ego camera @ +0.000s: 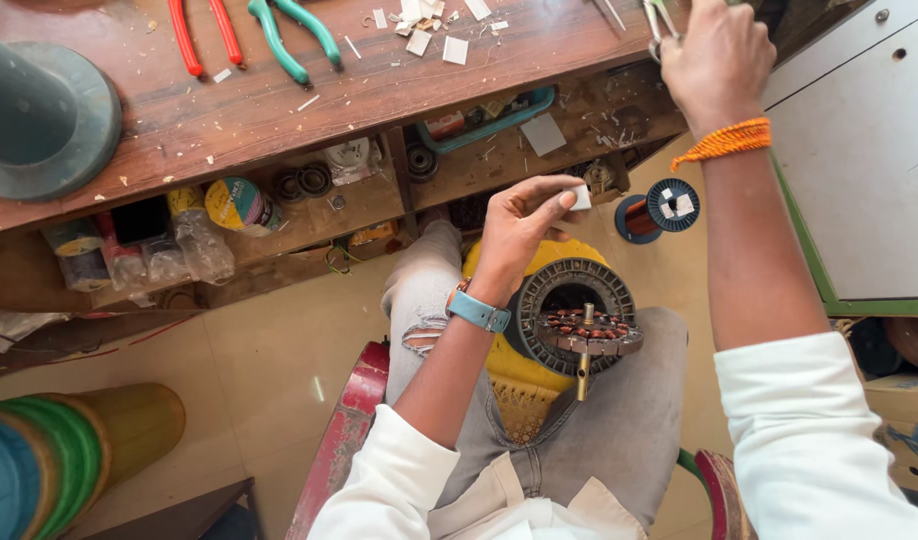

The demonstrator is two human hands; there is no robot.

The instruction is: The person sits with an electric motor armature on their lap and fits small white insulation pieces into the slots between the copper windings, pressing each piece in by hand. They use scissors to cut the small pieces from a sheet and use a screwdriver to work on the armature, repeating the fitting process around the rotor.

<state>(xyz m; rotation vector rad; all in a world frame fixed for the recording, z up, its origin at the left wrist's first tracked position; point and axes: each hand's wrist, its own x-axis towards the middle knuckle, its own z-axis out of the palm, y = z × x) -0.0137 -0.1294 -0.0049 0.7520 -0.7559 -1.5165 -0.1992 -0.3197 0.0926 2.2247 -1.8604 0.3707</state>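
My left hand (524, 222) is raised over my lap and pinches a small white paper piece (580, 196) between thumb and fingers. My right hand (717, 55) reaches up to the wooden workbench (309, 95) edge and grips metal scissors (661, 22), only partly visible. A round motor stator (576, 320) with copper windings and a brass shaft rests on my lap, over a yellow object (514, 370). A blue watch is on my left wrist, an orange thread on my right.
Red-handled pliers (205, 35), green-handled pliers (291, 35) and white paper scraps (429, 25) lie on the bench. A grey cone (39, 115) stands at left. The shelf below holds tape rolls and bearings. A copper wire spool (659, 208) is nearby; a white cabinet (864, 150) stands right.
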